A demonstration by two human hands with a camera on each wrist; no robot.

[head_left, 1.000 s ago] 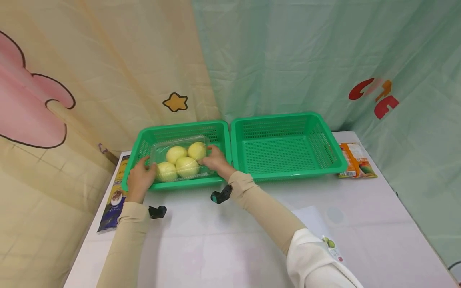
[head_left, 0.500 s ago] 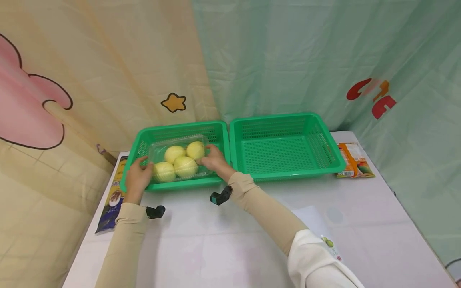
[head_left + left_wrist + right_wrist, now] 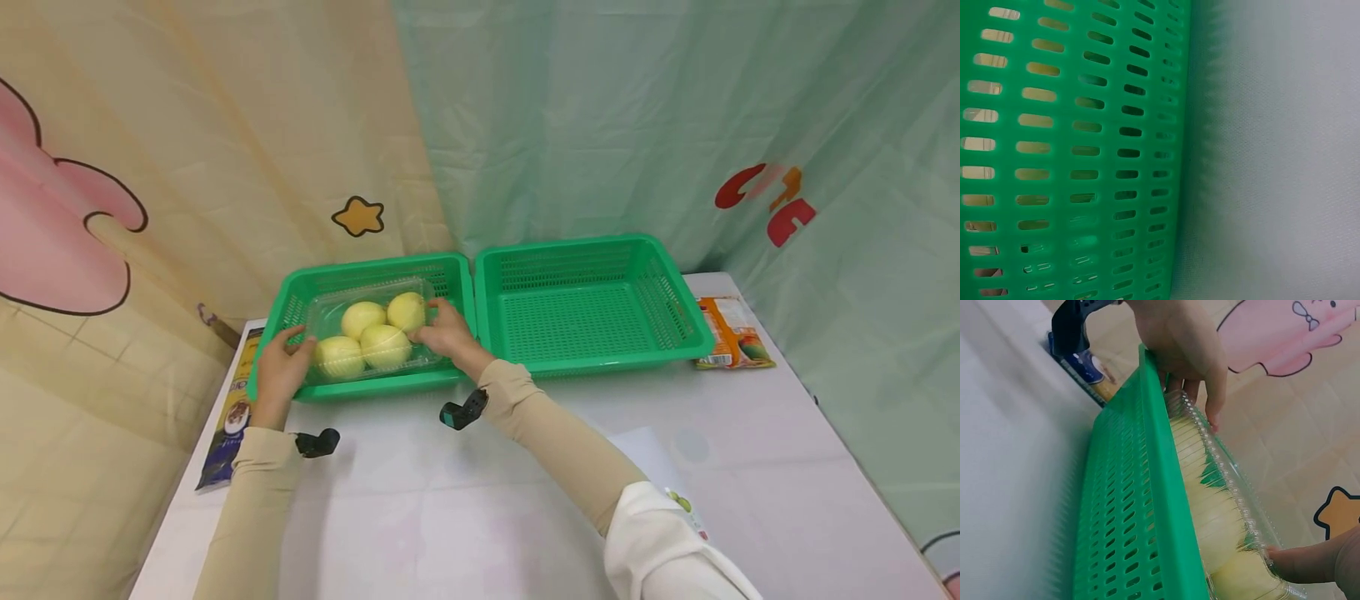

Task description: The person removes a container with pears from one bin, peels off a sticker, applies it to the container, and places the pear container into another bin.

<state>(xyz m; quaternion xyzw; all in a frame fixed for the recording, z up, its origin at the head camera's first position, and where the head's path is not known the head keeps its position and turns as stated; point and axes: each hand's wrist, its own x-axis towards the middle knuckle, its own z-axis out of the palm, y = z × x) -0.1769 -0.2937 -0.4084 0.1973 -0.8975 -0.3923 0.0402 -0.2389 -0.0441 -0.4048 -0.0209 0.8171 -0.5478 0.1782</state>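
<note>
In front of a curtain (image 3: 510,125), both hands (image 3: 279,367) (image 3: 447,335) grip a clear fruit box (image 3: 372,328), long axis running left-right.

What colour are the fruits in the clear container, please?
The fruits are pale yellow, best seen in the head view.

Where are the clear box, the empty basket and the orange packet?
Clear box (image 3: 326,318): head view, see-through plastic near its left end.
Empty basket (image 3: 573,321): head view, middle of its floor.
Orange packet (image 3: 731,335): head view, middle of its upper side.

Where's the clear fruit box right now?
In the head view, the clear box is in the left green basket, between the left hand and right hand.
</note>
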